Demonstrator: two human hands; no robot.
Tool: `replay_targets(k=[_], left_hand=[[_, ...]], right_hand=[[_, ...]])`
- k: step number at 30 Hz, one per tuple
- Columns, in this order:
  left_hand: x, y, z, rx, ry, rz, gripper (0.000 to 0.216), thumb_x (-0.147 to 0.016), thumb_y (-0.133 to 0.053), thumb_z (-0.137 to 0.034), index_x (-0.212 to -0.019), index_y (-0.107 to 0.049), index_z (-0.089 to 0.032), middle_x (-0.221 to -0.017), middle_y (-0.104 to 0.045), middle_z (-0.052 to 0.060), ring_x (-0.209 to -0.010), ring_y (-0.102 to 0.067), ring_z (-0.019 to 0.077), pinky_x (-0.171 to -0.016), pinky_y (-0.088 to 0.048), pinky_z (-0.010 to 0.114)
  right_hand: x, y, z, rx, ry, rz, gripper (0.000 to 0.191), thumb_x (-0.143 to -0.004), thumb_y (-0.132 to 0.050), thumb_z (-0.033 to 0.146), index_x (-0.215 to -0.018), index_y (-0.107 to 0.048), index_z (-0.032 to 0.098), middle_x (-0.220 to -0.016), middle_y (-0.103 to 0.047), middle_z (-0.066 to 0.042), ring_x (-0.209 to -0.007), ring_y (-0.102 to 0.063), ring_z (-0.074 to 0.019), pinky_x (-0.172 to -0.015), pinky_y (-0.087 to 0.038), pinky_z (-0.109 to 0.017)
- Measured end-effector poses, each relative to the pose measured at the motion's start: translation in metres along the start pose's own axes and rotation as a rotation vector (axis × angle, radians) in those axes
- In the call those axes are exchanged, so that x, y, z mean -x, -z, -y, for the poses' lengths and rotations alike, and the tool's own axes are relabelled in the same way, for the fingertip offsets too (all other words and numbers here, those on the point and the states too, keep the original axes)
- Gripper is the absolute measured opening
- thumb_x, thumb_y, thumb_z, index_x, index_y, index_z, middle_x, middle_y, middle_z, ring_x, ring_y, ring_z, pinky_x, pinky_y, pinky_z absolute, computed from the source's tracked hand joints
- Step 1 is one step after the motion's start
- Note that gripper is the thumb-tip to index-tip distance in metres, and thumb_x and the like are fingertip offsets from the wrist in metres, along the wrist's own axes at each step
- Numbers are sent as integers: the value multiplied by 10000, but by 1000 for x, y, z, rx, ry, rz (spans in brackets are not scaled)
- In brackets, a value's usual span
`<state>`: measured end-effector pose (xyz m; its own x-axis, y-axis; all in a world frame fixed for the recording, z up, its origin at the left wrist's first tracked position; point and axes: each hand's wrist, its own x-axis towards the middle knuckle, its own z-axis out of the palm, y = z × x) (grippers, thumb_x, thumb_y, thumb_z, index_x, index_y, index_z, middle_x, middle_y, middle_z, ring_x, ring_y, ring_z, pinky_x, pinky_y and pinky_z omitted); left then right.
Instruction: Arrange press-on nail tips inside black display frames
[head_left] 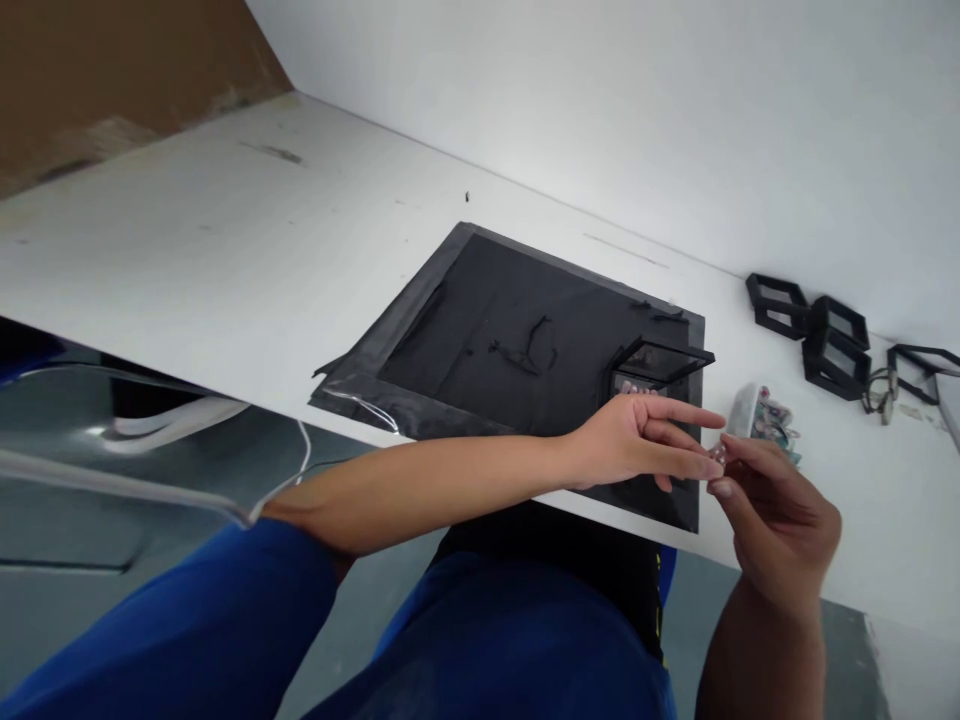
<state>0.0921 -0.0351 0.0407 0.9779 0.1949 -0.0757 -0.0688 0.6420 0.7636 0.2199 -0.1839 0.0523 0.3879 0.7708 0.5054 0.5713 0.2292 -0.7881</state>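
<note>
Between the thumb and fingertips of my right hand (780,515) is a small shiny pink bead-like piece (718,454). My left hand (649,437) reaches across from the left with its fingers stretched apart. Its thumb tip meets the same piece. Just beyond the left hand, a black hinged case (667,360) stands open on the black mat (480,320). Several small pink pieces (634,388) show in it, partly hidden by that hand. Past my right hand, a clear container (743,410) lies tipped, with shiny pink and teal pieces (772,420) at its mouth.
Several black frame-like cases (836,345) lie at the back right by the wall. Near them is a round clear-and-metal object (879,393). Black scraps (525,350) lie on the mat. A white cable (304,455) hangs at the table's front edge.
</note>
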Motion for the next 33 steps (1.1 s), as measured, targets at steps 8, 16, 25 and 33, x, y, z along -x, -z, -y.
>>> replay_targets(k=[8, 16, 25, 33], left_hand=[[1, 9, -19, -141, -76, -5, 693, -793, -803, -366, -1398, -530, -171, -891, -748, 37, -746, -673, 99, -600, -566, 208], [4, 19, -35, -155, -902, -221, 176, -893, -699, -368, -911, -680, -194, -519, -535, -86, -471, -486, 20, -481, -388, 141], [-3, 26, -29, -250, -750, -102, 261, -855, -720, -432, -876, -684, -175, -529, -536, -69, -492, -496, 37, -514, -422, 175], [-4, 31, -27, -317, -664, -122, 230, -888, -680, -412, -932, -697, -187, -561, -540, -64, -502, -483, 42, -506, -411, 184]], right_hand=[[5, 4, -19, 11, -105, -8, 286, -868, -707, 208, -1148, -695, 263, -887, -647, -28, -744, -614, -138, -650, -542, -286], [-8, -11, -39, 219, -259, 313, 275, -867, -727, 377, -1103, -717, 235, -866, -670, -32, -670, -556, -118, -565, -464, -260], [-18, -21, -58, 321, -294, 377, 323, -906, -637, 499, -980, -751, 206, -753, -635, -18, -594, -459, -110, -544, -383, -275], [-10, -30, -53, 386, -258, 276, 338, -915, -625, 496, -1034, -738, 201, -679, -586, 8, -557, -438, -103, -526, -367, -268]])
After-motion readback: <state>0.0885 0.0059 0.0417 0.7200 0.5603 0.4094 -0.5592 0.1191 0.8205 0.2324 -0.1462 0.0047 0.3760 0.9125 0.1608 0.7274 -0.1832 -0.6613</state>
